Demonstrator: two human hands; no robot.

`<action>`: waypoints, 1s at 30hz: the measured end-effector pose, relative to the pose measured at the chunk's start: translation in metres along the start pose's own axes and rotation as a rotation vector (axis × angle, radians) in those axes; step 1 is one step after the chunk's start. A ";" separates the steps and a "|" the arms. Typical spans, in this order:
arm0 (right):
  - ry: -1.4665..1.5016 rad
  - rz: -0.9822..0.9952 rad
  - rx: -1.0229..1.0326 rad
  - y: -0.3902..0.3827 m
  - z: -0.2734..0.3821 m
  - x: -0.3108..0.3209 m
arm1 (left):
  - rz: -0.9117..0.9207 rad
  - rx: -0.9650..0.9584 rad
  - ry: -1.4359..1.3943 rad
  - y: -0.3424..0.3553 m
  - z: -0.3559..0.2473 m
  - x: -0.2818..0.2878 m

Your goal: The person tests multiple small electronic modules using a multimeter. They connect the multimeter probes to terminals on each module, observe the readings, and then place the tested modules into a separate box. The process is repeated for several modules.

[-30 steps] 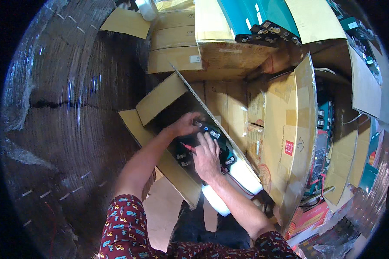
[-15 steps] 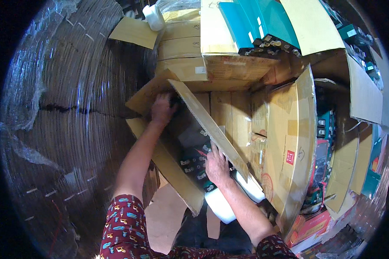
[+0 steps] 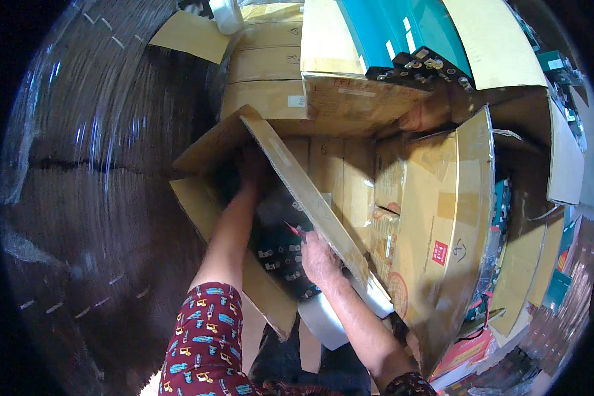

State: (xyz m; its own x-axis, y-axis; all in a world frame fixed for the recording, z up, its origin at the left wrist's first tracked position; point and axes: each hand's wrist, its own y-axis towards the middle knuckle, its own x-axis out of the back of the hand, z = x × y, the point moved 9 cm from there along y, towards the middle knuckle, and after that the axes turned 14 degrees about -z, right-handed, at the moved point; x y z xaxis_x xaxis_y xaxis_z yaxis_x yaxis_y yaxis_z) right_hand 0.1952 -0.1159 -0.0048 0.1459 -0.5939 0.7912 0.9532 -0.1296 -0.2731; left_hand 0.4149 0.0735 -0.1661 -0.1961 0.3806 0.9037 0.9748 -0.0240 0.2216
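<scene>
In front of me stands an open cardboard box (image 3: 274, 300) with its flaps raised. Inside lie dark teal units with rows of metal terminals (image 3: 287, 257). My left hand (image 3: 251, 165) reaches deep into the far end of the box, where shadow hides its fingers. Over the box's right side, my right hand (image 3: 320, 261) is closed around a thin red thing (image 3: 294, 230) whose pointed end sticks out past the fingers. Its exact kind cannot be made out. White foam (image 3: 325, 321) sits at the near end, under my right wrist.
Stacked brown cartons (image 3: 264, 63) stand behind. At upper right, an open carton holds teal units (image 3: 409, 30) with black terminal ends. Another carton's side (image 3: 429, 244) rises at the right. A wall of film-wrapped stacked sheets (image 3: 105, 218) fills the left. Loose cardboard (image 3: 191, 36) lies far left.
My left hand has gone deeper into the box's shadow. My right hand has shifted slightly left and nearer, and more of the red thing shows. The whole view has tilted a little.
</scene>
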 end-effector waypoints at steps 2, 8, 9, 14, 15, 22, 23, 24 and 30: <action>0.005 0.012 0.008 -0.002 0.004 -0.003 | 0.083 0.092 -0.027 -0.017 0.021 -0.016; 0.005 0.029 0.013 -0.001 0.008 0.001 | 0.369 0.214 -0.393 -0.010 0.051 -0.042; 0.020 0.075 -0.005 0.000 0.016 -0.002 | 0.389 0.168 -0.348 -0.005 0.071 -0.031; -0.084 -0.124 0.144 0.003 -0.001 0.019 | 0.559 -0.151 -0.157 0.002 -0.023 0.009; -0.072 -0.085 0.119 0.003 -0.006 0.014 | 0.609 -0.108 -0.230 -0.002 -0.030 0.017; -0.030 0.002 0.064 0.003 -0.005 0.003 | 0.711 -0.276 -0.292 -0.008 -0.044 0.074; -0.029 -0.023 0.089 0.003 -0.004 0.005 | 0.628 -0.272 -0.363 -0.005 -0.038 0.086; -0.050 -0.027 0.081 0.003 -0.004 0.004 | 0.545 -0.269 -0.433 -0.002 -0.033 0.097; -0.077 -0.085 0.108 0.001 -0.009 0.004 | 0.658 0.067 -0.868 -0.006 -0.037 0.110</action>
State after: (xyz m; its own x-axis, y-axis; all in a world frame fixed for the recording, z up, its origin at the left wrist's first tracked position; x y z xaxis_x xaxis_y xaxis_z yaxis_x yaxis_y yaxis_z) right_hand 0.1947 -0.1256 -0.0071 0.0793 -0.5209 0.8499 0.9853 -0.0886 -0.1463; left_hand 0.3838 0.0814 -0.0545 0.4823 0.8348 0.2654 0.8702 -0.4217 -0.2547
